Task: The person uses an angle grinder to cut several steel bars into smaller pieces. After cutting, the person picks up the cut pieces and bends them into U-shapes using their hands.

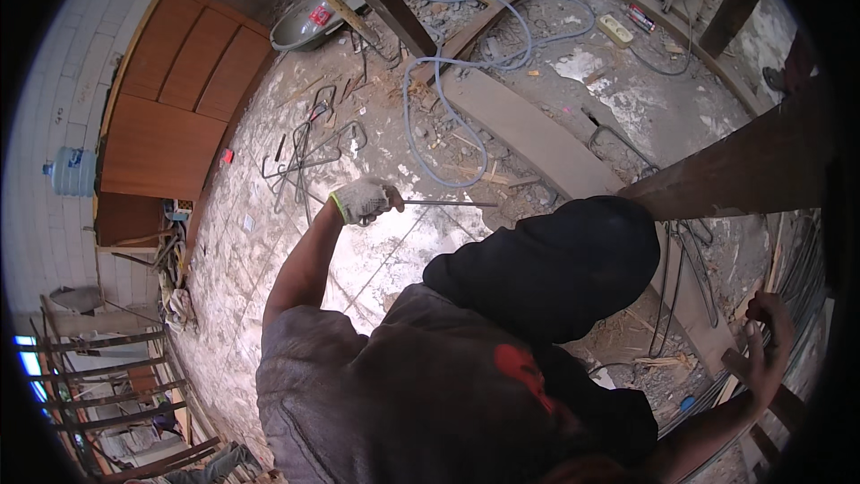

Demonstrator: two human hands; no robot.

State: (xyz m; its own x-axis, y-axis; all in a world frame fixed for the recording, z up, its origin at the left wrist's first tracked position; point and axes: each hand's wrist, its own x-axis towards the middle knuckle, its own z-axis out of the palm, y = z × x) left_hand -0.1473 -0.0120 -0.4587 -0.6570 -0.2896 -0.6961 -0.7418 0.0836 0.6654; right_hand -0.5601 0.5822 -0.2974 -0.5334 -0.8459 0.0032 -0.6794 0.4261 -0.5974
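My left hand (362, 201), in a pale knitted work glove with bare fingertips, is closed around a thin metal rod (448, 203). The rod points right, level above the dusty floor, with its free end just short of my dark-trousered knee. Off to the far right, my bare right hand (763, 354) is raised with its fingers apart and nothing visible in them. Beside it lies a bundle of long thin metal rods (806, 278). Bent metal rod frames (309, 157) lie on the floor beyond my left hand.
A wide plank (528, 130) crosses the rubble-strewn floor, under a thick wooden post (735, 161). A grey hose (408, 125) loops ahead, near a power strip (614, 30). A basin (309, 31) and a brown wooden panel (166, 90) stand far left, with a blue water jug (73, 172).
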